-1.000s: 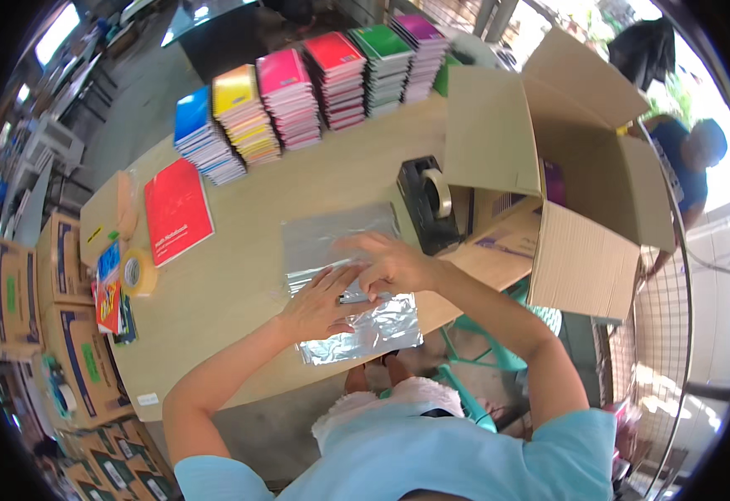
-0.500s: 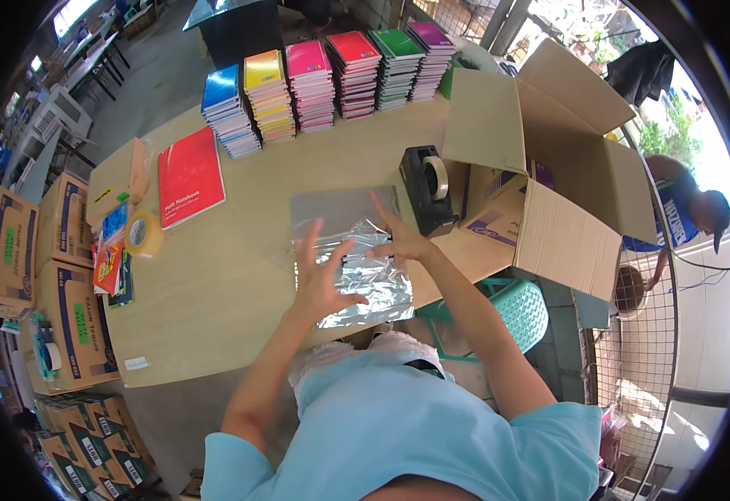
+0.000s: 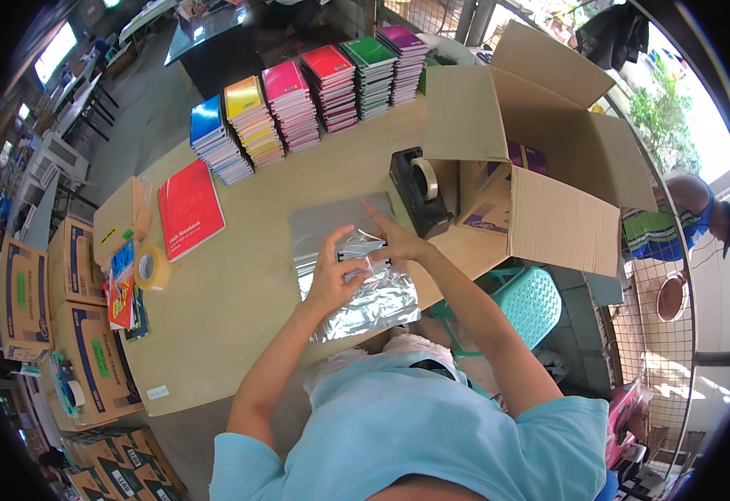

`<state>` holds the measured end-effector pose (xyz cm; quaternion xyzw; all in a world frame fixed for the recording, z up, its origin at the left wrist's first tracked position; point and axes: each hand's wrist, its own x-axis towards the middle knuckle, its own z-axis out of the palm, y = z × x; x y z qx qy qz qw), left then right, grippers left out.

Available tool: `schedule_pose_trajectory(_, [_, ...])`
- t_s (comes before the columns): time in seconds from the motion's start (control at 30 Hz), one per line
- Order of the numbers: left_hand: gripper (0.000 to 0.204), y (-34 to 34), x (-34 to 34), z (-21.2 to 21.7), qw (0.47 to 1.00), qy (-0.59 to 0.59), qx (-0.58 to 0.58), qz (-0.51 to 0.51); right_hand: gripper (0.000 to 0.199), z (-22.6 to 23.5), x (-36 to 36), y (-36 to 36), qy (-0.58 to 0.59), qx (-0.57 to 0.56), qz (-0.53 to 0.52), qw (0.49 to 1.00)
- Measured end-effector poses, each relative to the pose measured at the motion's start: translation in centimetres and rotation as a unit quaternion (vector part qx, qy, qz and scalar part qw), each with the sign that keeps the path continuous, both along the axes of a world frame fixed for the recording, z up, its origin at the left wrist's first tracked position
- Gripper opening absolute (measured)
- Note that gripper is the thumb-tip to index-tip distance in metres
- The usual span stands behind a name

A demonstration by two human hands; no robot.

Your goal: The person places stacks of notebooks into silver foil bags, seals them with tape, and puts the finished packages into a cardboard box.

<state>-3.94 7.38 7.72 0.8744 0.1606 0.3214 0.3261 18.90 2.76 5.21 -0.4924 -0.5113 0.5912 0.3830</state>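
Over the shiny, transparent plastic sheet (image 3: 373, 307) on the tan tabletop (image 3: 240, 313), the left hand (image 3: 332, 280) and right hand (image 3: 401, 242) curve with fingers parted; whether either pinches it cannot be told. Right of the sheet sits a black tape dispenser (image 3: 411, 200); beyond the sheet, multicoloured notebook stacks (image 3: 298, 110).

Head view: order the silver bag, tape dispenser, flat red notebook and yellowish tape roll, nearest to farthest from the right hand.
From the right hand:
1. Silver bag, under it.
2. Tape dispenser, just beyond it.
3. Flat red notebook, to the left.
4. Yellowish tape roll, farther left.
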Motion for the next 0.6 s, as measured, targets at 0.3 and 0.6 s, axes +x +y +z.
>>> schedule_pose_trajectory(0.3, [0.071,1.8,-3.0,1.3,0.968,0.106,0.212,-0.082,0.044,11.2,-0.9,-3.8,-0.426,0.311,0.146,0.837])
schedule_pose_trajectory(0.6, [0.099,4.6,-2.6,3.8,0.919,0.225,0.214,-0.244,0.013,10.2,1.1,-1.2,-0.553,0.346,0.214,0.727])
